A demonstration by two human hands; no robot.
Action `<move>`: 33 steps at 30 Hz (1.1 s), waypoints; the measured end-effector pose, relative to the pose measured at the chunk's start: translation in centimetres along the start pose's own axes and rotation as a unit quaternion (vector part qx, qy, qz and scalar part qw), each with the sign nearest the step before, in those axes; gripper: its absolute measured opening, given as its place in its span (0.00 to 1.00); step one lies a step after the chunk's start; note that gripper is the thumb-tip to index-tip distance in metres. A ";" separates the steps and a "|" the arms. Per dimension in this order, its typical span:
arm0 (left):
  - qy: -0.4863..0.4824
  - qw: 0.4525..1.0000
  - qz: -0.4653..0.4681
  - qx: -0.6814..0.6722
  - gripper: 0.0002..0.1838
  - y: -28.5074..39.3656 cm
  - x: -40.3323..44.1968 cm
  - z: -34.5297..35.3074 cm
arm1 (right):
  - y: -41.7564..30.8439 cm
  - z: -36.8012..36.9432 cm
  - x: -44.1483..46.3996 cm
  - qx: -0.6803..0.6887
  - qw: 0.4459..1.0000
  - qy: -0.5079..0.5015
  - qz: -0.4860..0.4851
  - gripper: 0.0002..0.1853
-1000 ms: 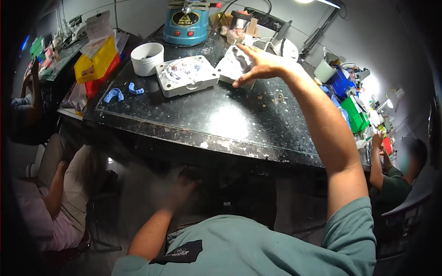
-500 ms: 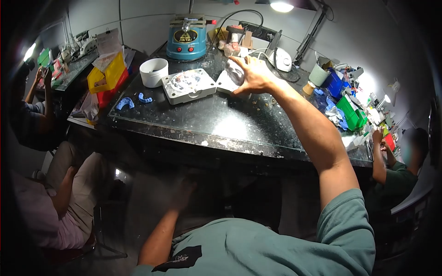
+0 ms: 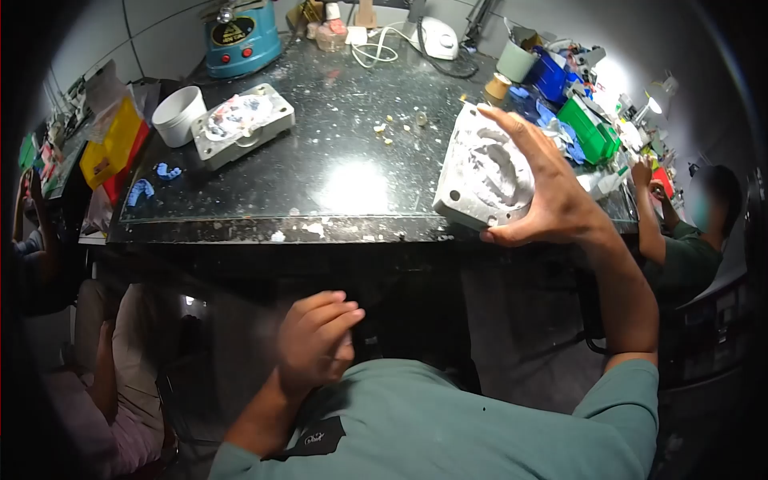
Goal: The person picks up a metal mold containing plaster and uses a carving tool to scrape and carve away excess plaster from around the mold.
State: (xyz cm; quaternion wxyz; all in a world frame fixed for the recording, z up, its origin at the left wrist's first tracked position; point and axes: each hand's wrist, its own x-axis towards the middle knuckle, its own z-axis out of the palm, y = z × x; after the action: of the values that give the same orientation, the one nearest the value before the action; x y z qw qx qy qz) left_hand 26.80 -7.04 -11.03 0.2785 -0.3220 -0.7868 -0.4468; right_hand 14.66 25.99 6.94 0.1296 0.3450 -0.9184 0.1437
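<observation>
My right hand (image 3: 552, 188) grips a metal denture flask half (image 3: 454, 180) by its edges, thumb at the lower corner and fingers over the top. White plaster with an arch-shaped hollow (image 3: 492, 168) fills it and faces me, tilted above the table's front edge. My left hand (image 3: 320, 332) hovers over my lap, slightly blurred, its fingers loosely bent and somewhat apart, with nothing visible in it. The other flask half (image 3: 256, 132) lies on the table at the left, filled with plaster bearing pink and bluish traces.
The dark, glass-topped table (image 3: 344, 104) holds a white tub (image 3: 180, 116), two blue arch-shaped pieces (image 3: 140, 192) and a teal JINTAI machine (image 3: 244, 44). Small crumbs lie mid-table. A green bin (image 3: 588, 128) and blue bin (image 3: 550, 74) stand right. Other people sit on both sides.
My right hand has lifted the flask half off the table, bringing it nearer and to the right, its plaster side now facing me. My left hand has risen slightly. The view has shifted right.
</observation>
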 end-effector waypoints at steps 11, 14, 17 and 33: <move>-0.238 0.954 -0.047 0.176 0.33 -3.3 15.9 2.8 | -1.1 3.3 -1.4 -0.049 0.995 -0.002 0.089 0.64; -0.328 0.920 -0.008 0.212 0.32 -6.0 17.7 3.0 | -2.9 5.2 -1.0 -0.132 0.978 0.027 0.158 0.61; -0.323 0.934 0.012 0.149 0.29 -8.4 20.3 2.9 | -4.8 6.0 0.2 -0.158 0.955 0.036 0.247 0.60; -0.054 0.919 -0.329 0.209 0.33 -2.1 -11.7 0.3 | -2.1 6.8 -0.1 0.005 0.982 0.124 0.146 0.57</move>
State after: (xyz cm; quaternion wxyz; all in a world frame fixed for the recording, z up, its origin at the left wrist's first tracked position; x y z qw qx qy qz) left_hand 32.57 -10.66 -20.73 0.1336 -0.0029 -0.9377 -0.3206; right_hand 15.13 22.14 0.99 0.2180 0.1874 -0.9351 0.2071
